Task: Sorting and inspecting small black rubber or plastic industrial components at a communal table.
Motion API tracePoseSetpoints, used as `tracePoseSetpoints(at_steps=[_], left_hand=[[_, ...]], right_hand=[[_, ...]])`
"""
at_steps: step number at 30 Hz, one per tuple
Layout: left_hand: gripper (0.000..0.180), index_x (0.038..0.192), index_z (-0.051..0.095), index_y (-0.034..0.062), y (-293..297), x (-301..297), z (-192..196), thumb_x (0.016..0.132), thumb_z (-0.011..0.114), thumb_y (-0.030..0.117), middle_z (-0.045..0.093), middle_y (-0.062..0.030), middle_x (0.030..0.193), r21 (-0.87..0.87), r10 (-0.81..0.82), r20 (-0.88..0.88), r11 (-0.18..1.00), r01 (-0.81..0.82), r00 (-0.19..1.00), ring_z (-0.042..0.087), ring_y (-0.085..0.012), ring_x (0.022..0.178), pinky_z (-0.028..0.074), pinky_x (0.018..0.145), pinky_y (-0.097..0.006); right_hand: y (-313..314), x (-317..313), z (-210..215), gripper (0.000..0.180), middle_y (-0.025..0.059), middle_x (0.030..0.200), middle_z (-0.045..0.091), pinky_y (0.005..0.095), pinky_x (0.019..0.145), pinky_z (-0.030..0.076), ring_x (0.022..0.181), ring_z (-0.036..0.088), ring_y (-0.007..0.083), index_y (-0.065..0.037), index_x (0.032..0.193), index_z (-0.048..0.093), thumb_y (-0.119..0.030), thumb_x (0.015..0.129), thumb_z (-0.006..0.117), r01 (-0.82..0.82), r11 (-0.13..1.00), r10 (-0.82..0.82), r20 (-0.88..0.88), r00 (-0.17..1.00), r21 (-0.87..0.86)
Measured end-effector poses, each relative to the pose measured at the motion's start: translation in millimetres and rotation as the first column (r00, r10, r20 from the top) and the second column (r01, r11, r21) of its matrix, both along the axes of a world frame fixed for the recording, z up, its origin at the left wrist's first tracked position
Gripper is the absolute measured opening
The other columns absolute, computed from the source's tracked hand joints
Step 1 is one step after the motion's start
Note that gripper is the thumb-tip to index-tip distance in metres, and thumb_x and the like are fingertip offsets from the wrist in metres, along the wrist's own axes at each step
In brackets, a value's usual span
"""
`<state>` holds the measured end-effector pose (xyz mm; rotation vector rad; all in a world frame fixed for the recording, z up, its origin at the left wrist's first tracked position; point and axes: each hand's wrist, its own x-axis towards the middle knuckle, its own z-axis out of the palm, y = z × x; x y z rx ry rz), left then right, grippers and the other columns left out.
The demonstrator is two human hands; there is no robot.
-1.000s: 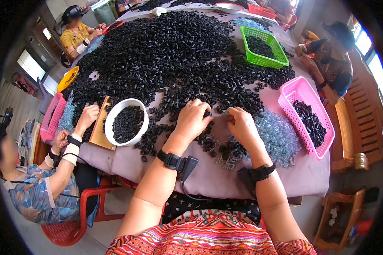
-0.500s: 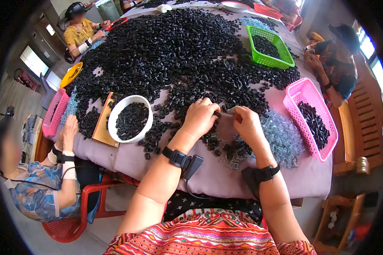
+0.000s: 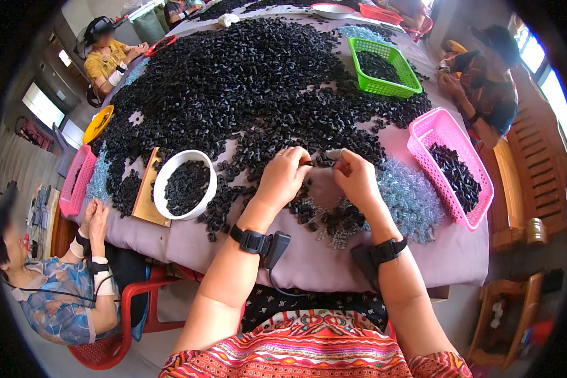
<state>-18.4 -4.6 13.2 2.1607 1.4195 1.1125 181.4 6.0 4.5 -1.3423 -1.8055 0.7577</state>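
My left hand (image 3: 285, 176) is closed in a pinch on a small black plastic piece (image 3: 307, 163), held just above the table. Close beside it, my right hand (image 3: 358, 181) has thumb and fingers pressed together; a small greyish bit shows at its fingertips, too small to name. A large heap of black plastic pieces (image 3: 227, 69) spreads in front of both hands. Below and right of my right hand lies a pile of clear bluish, coil-like pieces (image 3: 412, 198), some strewn toward my left wrist among loose black pieces.
A white bowl (image 3: 160, 189) of black pieces stands left, beside a wooden board (image 3: 146, 192). On the right are a pink basket (image 3: 422, 135) and a green basket (image 3: 394, 88), both holding black pieces. Co-workers sit around the table (image 3: 283, 264), one close by on my left (image 3: 63, 296).
The whole view has shifted slightly. My hands stay close together in nearly the same pose, their fingers slightly turned. The co-worker on the left has lowered their hands, now held together.
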Motion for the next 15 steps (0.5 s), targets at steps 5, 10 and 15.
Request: tracePoseSetpoints(at_steps=[5,10,15], left_hand=[[0.023,0.114,0.063,-0.0011,-3,10,-8,0.092,0.063,0.003,0.07,-0.0036,0.098,-0.309,-0.16,0.462,0.893,0.327,0.872,0.062,-0.007,0.086,0.051,0.076,-0.025],[0.016,0.108,0.065,0.0016,-6,14,1,0.092,0.063,0.005,0.071,-0.0042,0.093,-0.421,-0.104,0.589,0.807,0.415,0.801,0.064,-0.0073,0.083,0.05,0.072,-0.022],[0.012,0.103,0.064,0.0028,-4,12,-2,0.092,0.064,0.008,0.072,-0.0055,0.091,-0.436,-0.027,0.745,0.737,0.517,0.666,0.066,-0.01,0.078,0.05,0.069,-0.021]], right_hand=[[-2,-7,12,0.03,0.0038,0.085,0.065,0.0233,0.059,0.048,0.069,0.061,0.0111,-0.001,0.115,0.061,0.0,0.085,0.065,-0.294,0.949,0.11,-0.754,0.648,-0.115],[-3,-8,12,0.029,0.0031,0.085,0.065,0.0207,0.054,0.041,0.063,0.056,0.0079,-0.002,0.114,0.062,-0.002,0.086,0.066,-0.223,0.955,-0.007,-0.766,0.642,-0.196],[-4,-10,14,0.031,0.0022,0.085,0.065,0.0201,0.052,0.038,0.061,0.053,0.0054,-0.003,0.116,0.062,-0.003,0.086,0.067,-0.262,0.94,-0.02,-0.801,0.599,-0.219]])
